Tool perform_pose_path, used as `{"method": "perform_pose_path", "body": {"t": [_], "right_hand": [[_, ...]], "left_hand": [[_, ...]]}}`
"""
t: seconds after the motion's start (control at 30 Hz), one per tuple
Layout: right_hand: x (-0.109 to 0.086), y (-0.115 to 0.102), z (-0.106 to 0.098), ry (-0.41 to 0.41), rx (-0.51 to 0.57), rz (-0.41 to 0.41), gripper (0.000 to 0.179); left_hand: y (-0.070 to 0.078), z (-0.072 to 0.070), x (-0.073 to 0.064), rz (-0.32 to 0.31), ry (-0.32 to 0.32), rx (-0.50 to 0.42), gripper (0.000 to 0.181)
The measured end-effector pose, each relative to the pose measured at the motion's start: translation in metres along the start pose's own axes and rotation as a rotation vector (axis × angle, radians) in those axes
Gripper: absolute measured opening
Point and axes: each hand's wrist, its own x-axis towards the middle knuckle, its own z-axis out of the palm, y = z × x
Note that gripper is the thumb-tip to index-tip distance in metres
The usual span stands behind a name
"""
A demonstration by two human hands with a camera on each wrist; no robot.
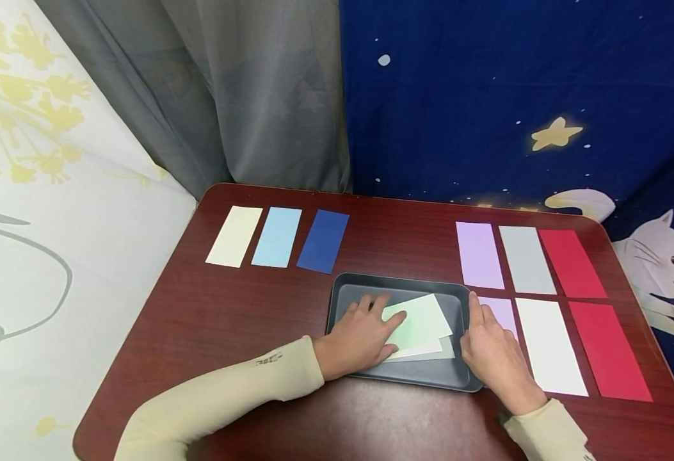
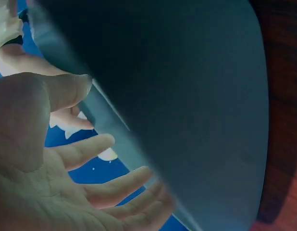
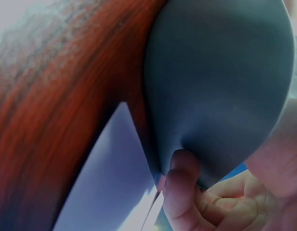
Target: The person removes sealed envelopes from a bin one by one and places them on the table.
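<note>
A dark grey rectangular tray (image 1: 429,373) lies on the table, its outer wall filling much of both wrist views. Inside are overlapping paper cards: a pale green one (image 1: 423,320) on top, a white one (image 1: 429,348) and a light grey one (image 1: 448,349) showing beneath. My left hand (image 1: 355,339) reaches over the tray's left part with fingers spread, index finger and thumb touching the cards. At the right end, my right hand (image 1: 495,355) grips the tray's rim, with curled fingers (image 3: 184,183) against the outer wall in the right wrist view.
Cream (image 1: 234,237), light blue (image 1: 276,237) and dark blue (image 1: 322,241) cards lie in a row at back left. Two rows at right hold lilac (image 1: 479,255), grey (image 1: 527,259), white (image 1: 551,346) and red (image 1: 573,262) cards. Curtains (image 1: 279,96) hang behind the table.
</note>
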Motion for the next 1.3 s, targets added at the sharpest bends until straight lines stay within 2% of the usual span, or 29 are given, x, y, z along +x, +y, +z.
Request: {"method": "perform_pose_path", "body": {"t": [0.2,0.37,0.67,0.9,1.3], "right_hand": [[0.000,0.000,0.001,-0.009,0.001,0.009,0.073],[0.000,0.000,0.000,0.003,0.001,0.007,0.073],[-0.001,-0.001,0.000,0.008,0.004,0.012,0.071],[0.000,0.000,0.000,-0.009,0.006,0.027,0.072],[-0.001,0.001,0.001,-0.010,0.008,0.024,0.073]], "left_hand": [[0.004,0.005,0.003,-0.001,-0.089,-0.009,0.059],[0.005,0.007,0.003,0.012,-0.116,0.000,0.054],[0.003,0.007,0.003,0.017,-0.082,-0.022,0.046],[0.000,0.002,0.002,0.026,-0.055,-0.042,0.047],[-0.007,-0.009,-0.004,-0.006,-0.002,-0.064,0.044]]}}
